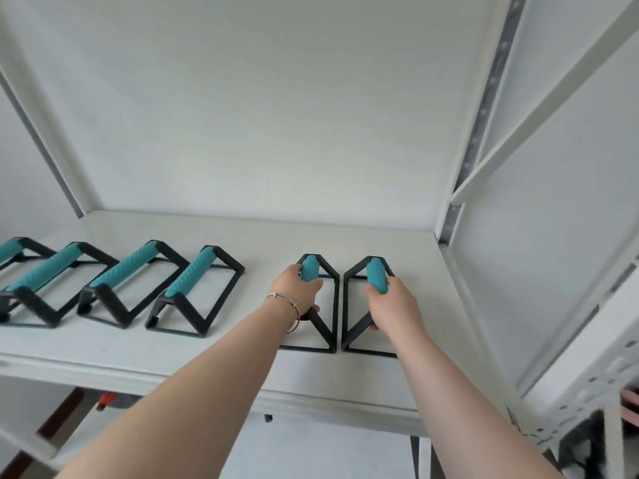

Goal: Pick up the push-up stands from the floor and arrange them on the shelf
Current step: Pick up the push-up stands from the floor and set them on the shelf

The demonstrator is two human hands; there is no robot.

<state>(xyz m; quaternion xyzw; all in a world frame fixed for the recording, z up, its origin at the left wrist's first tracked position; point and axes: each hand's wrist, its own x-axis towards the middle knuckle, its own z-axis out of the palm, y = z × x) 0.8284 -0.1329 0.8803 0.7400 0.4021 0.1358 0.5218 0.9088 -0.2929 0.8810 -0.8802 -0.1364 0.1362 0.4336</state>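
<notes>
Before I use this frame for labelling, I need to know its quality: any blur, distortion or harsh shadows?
Head view: light is soft and even, with only faint shadows under the push-up stands; wide-angle distortion bends the shelf edge and splays its uprights; the centre, both hands included, is sharp, while the lower corners are smeared.

a thin bracelet [288,307], a small orange-red object [104,400] low left, a pink item [630,406] far right

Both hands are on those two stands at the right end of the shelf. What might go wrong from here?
The two held stands, left and right, sit almost touching, so sliding one may knock the other. Their near ends lie close to the shelf front edge, so a pull by the left hand or right hand might tip one off.
</notes>
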